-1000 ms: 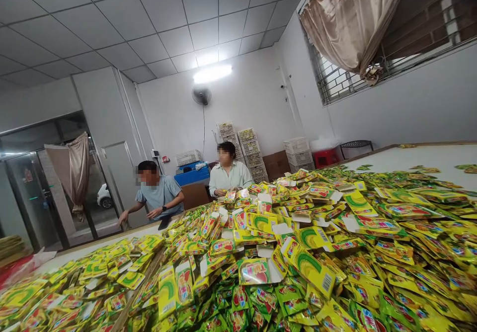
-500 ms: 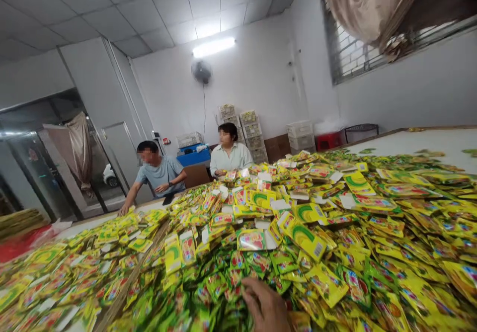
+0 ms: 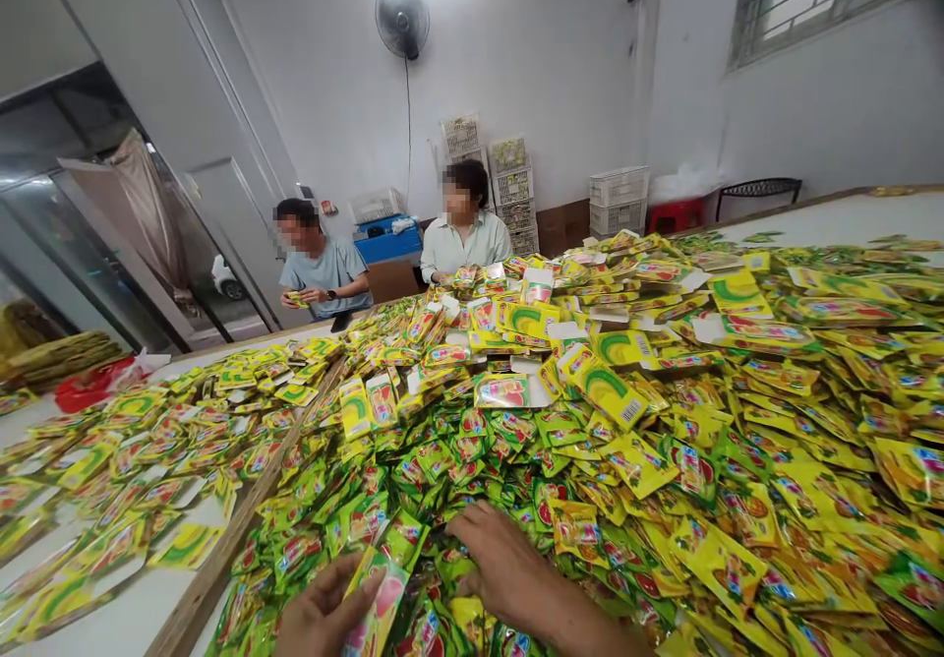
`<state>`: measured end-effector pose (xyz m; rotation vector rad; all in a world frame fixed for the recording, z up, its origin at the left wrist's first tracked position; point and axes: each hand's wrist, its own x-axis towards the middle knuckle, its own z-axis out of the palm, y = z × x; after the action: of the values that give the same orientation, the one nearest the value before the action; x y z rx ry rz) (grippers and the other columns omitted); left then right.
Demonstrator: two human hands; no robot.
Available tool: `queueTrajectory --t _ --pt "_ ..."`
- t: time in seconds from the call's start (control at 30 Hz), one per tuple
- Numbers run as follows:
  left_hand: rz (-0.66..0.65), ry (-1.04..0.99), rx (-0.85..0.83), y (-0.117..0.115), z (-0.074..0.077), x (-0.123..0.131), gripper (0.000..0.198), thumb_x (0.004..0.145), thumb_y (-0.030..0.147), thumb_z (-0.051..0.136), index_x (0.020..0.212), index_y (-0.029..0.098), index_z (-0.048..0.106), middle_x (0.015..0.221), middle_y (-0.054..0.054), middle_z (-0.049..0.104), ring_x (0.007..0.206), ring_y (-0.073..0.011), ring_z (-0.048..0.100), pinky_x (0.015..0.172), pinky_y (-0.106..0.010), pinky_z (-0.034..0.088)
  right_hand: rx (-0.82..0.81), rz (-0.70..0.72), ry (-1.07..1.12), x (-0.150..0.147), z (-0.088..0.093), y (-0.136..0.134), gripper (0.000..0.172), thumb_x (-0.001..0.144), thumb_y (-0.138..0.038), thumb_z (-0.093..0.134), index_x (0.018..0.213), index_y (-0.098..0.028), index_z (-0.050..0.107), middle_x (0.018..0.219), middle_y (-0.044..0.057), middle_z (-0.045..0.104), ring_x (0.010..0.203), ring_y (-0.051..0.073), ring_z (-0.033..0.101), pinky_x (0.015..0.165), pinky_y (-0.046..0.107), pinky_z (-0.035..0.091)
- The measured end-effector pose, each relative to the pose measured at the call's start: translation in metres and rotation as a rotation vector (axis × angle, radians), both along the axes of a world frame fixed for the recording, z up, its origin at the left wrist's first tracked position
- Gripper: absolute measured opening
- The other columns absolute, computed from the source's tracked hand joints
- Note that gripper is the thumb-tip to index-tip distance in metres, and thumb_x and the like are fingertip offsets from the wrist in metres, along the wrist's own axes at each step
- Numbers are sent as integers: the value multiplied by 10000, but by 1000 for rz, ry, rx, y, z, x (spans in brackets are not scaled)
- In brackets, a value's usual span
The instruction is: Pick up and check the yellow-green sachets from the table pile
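Note:
A huge heap of yellow-and-green packets (image 3: 626, 411) covers the big table (image 3: 841, 214). At the bottom edge my left hand (image 3: 321, 618) is closed round a flat yellow box with a red picture (image 3: 376, 608), thumb on its face. My right hand (image 3: 501, 564) lies palm down on the green sachets (image 3: 472, 460) just right of it, fingers bent into the pile; whether it grips one is hidden. Flat yellow cartons (image 3: 605, 387) lie on top of the heap farther off.
A wooden strip (image 3: 243, 529) splits the table; more packets (image 3: 133, 460) lie left of it. Across the table sit two people (image 3: 321, 268) (image 3: 464, 234), each handling packets. Stacked crates (image 3: 508, 185), a wall fan (image 3: 402, 18), a red bag (image 3: 92, 387).
The camera has tilted down towards the table. Both my hands have come into view at the bottom, the left one now holding a yellow box. The person on the left drew the outstretched arm back.

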<state>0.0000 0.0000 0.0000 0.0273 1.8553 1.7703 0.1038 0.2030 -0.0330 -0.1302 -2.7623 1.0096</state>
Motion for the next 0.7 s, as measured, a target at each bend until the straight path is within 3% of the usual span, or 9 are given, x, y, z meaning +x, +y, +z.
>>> queueTrajectory --t 0.07,0.2,0.33,0.4,0.5,0.6,0.7 --pt "-11 1 11 1 -1 0 480 478 368 840 854 172 614 858 -30 744 941 -224 660 776 -250 533 24 -24 -13 -2 -4 1 325 673 -168 685 982 -199 589 1008 37 583 966 203 486 779 274 339" --pt "7 33 3 7 1 7 514 431 403 848 823 160 621 786 -37 749 886 -231 676 750 -241 536 -78 -106 23 -7 -4 8 187 684 -158 664 849 -197 586 904 15 577 872 172 507 697 248 323" --pt "37 31 8 12 8 15 526 385 423 857 785 164 635 723 -30 748 801 -231 693 683 -223 542 -120 -171 74 -8 3 13 54 777 -165 554 827 -187 546 800 12 574 747 161 508 629 250 314" --pt "52 39 0 12 10 16 519 377 401 864 780 168 636 721 -18 748 771 -216 695 671 -207 539 -106 -206 92 -7 7 14 105 802 -130 496 877 -184 546 805 23 589 739 167 516 637 262 330" --pt "67 37 -21 6 12 15 508 403 346 869 817 178 626 777 3 751 713 -171 692 715 -199 534 -7 -265 229 -4 15 15 228 796 -146 534 1019 -195 549 1010 66 588 936 217 499 771 312 358" --pt "53 21 -43 1 10 12 492 459 333 853 863 181 615 784 4 750 559 -137 663 687 -226 545 23 -184 263 0 20 12 96 822 -189 524 876 -196 603 914 44 609 898 197 509 789 313 368" --pt "64 26 -37 -2 7 13 478 461 317 854 857 186 620 796 1 749 694 -169 690 696 -216 539 39 10 -7 6 18 4 169 784 -242 556 639 -175 611 677 35 591 739 180 538 750 311 402"
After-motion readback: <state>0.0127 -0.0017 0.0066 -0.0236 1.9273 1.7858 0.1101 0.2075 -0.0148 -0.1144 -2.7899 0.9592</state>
